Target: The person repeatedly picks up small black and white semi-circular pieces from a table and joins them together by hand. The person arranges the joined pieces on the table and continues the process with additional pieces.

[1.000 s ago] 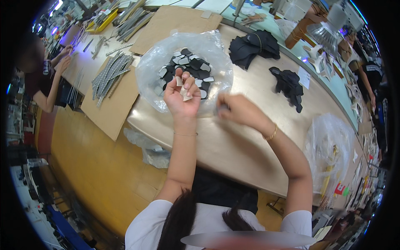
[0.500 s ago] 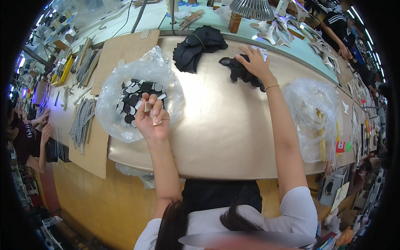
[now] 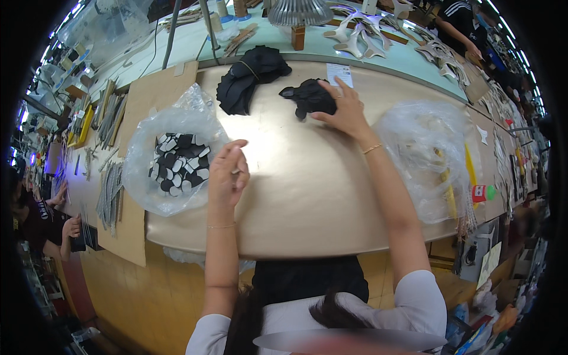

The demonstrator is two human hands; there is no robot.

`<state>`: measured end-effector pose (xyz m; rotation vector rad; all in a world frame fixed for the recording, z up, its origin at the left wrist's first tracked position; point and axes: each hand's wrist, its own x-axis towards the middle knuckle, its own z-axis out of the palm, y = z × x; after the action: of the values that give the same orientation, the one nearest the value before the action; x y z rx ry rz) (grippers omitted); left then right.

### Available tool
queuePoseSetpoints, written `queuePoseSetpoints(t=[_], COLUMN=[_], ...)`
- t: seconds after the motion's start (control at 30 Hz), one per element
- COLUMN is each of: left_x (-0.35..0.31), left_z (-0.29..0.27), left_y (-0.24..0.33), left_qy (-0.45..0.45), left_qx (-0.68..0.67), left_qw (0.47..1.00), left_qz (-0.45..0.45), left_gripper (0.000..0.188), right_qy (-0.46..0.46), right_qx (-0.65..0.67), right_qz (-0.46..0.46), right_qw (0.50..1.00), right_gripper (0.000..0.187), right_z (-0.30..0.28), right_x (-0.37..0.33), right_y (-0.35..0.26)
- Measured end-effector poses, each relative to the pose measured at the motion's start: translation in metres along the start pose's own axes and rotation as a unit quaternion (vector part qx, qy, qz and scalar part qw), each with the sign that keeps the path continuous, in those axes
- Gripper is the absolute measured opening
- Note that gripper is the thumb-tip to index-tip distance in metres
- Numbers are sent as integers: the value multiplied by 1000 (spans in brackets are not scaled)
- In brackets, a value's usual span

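My left hand is raised above the table, just right of a clear plastic bag. Its fingers are curled around small pale pieces, mostly hidden now. Inside the opened bag lie several small black and white rounded pieces. My right hand is at the right end of a loose heap of black, soft-looking pieces, thumb and fingers spread around its edge; no piece shows lifted in it. Left of that heap sits a larger bundle of black pieces with a thin band around it.
A printed paper slip lies behind the heap. On the right, a crumpled clear bag stands near a green-capped bottle. Cardboard and grey strips lie left. A metal lamp overhangs the back. Other people are at both sides.
The whole view has shifted, so the table appears further left. My left hand has turned from palm-up, hiding the pale pieces. My right hand has drawn back to the heap's right edge.
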<state>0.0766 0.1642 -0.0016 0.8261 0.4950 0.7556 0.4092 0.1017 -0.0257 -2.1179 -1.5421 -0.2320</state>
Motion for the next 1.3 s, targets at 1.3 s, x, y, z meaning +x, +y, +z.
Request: queuePoseSetpoints(t=[1.3], left_x=[52], left_z=[76], left_y=[-10], left_qy=[-142], left_qx=[463], left_qw=[873], left_qz=[-57], left_gripper=[45], right_qy=[-209], right_qx=[621], right_qz=[227], right_qw=[720], right_gripper=[33], right_z=[-90], right_x=[-123], right_y=[-38])
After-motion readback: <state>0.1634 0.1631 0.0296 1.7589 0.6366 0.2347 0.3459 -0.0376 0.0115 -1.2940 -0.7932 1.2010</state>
